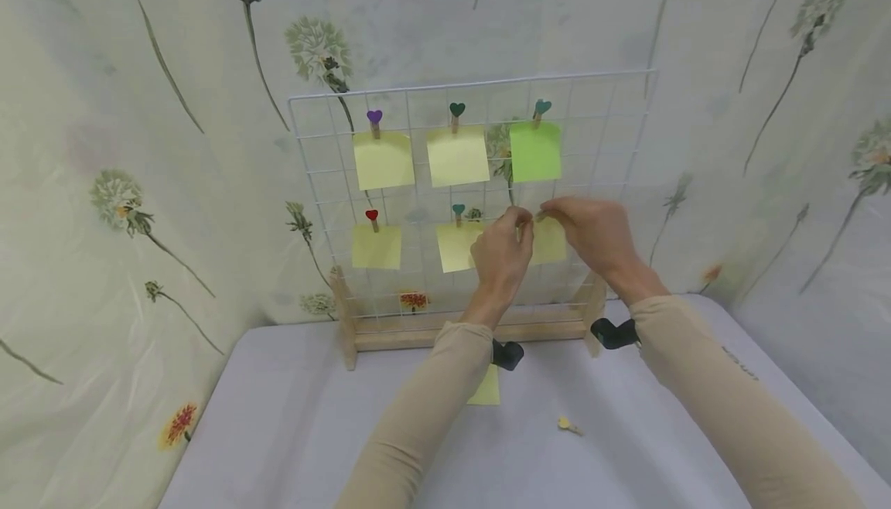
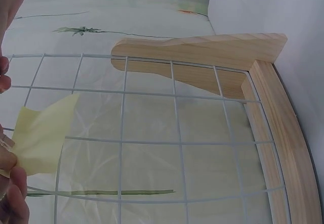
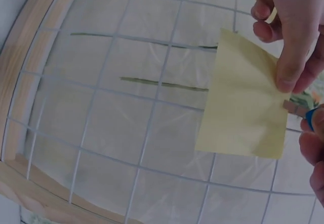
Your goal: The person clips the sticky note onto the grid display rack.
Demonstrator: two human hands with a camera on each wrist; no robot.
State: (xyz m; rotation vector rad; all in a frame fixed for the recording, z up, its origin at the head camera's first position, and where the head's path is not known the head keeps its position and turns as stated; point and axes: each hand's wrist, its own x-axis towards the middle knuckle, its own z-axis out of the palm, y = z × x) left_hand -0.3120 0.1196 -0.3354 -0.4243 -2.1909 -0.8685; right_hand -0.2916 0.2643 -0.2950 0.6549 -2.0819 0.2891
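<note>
In the head view a pale yellow paper note point(image 1: 550, 244) hangs in front of the white wire grid, at the right of the lower row. My left hand point(image 1: 503, 250) pinches it near its top edge between thumb and finger. My right hand point(image 1: 592, 232) is beside it and grips a small wooden clothespin point(image 3: 293, 107) with a blue end, best seen in the right wrist view. The clothespin's tip overlaps the note's top edge there. From the left wrist view, the note point(image 2: 43, 135) stands slightly curled before the wires.
The wire grid point(image 1: 592, 74) stands in a wooden base point(image 1: 418, 340) on a white table. Several notes hang from heart-topped clothespins, including a green note point(image 1: 536, 153). A yellow-heart clothespin point(image 1: 569, 425) and another yellow note point(image 1: 487, 389) lie on the table.
</note>
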